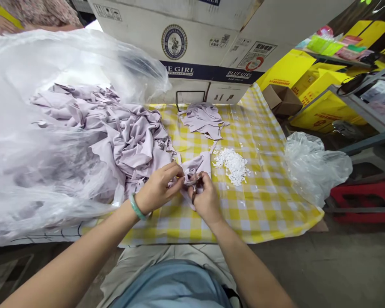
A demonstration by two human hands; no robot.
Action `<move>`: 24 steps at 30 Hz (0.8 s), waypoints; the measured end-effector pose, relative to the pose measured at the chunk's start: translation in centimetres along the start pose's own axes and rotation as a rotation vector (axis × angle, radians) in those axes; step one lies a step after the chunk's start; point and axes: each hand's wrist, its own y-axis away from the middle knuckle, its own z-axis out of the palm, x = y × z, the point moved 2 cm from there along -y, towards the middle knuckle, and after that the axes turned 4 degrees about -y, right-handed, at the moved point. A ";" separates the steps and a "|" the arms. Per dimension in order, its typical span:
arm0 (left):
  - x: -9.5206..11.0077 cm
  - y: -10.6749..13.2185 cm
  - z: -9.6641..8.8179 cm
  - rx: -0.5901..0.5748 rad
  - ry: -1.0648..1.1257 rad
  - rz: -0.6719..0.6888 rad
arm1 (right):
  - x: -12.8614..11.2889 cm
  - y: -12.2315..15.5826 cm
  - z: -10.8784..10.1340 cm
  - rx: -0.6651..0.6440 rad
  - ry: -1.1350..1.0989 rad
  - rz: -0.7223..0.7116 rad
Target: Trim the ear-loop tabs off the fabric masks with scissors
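My left hand (158, 188) pinches a small pale lilac fabric piece (197, 164) lying on the yellow checked tablecloth (263, 201). My right hand (205, 196) is closed around a small pair of snips (195, 186), its tip at the same piece. A green bangle (136, 207) sits on my left wrist. Just right of the hands lies a heap of small white bits (232, 164). A big pile of the same lilac fabric (115, 128) spills from a clear plastic bag (35, 128) on the left.
A smaller stack of lilac pieces (203, 117) lies at the table's far side, before a large Blue Girl cardboard box (195, 42). A crumpled clear bag (314, 164) hangs off the right edge. Yellow boxes (311, 85) and a shelf stand at right. Another person's arm (35, 17) shows top left.
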 end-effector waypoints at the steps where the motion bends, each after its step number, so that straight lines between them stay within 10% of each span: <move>1: 0.5 0.2 -0.6 0.040 0.007 0.006 | -0.3 -0.3 0.0 0.011 -0.039 -0.008; 12: 1.9 2.5 -1.5 0.394 -0.144 -0.197 | -3.3 -0.8 -2.3 0.036 -0.123 -0.261; 19: 4.1 0.4 0.8 -0.266 0.807 -0.446 | -3.8 -1.0 -3.3 -0.073 0.029 -0.262; 24: 3.2 1.1 0.9 -0.350 1.053 -0.612 | -2.7 -0.7 -4.5 -0.067 0.069 -0.215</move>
